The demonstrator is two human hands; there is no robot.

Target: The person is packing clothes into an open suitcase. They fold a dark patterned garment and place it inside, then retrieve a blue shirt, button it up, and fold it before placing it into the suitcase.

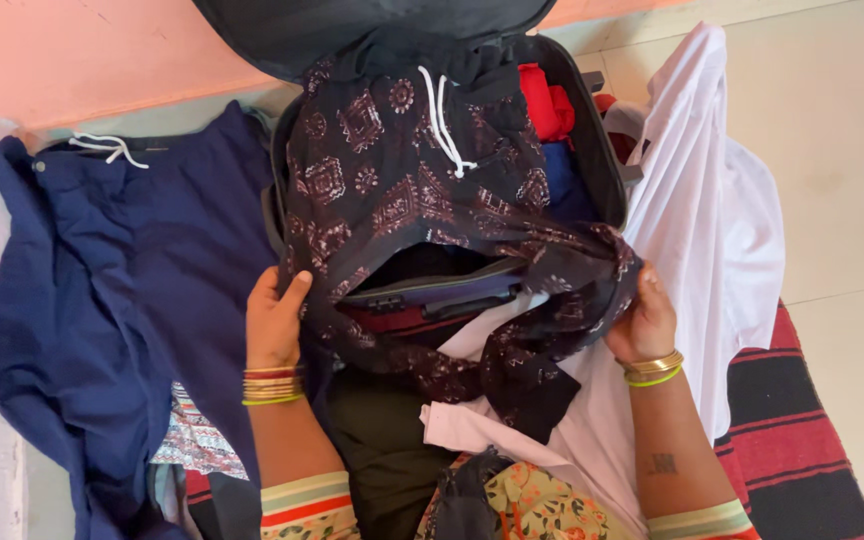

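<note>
Left hand: grip closed on dark maroon-printed cotton garment
Right hand: grip pinching same garment's edge
Underneath: open black fabric suitcase

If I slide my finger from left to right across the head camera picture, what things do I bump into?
Navy blue garment → left hand → dark printed trousers with a white drawstring, held by both hands over the open suitcase → right hand → white cloth → red and black striped mat.

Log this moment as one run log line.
left hand: holds printed dark garment | right hand: holds same garment | garment: over open suitcase
</note>
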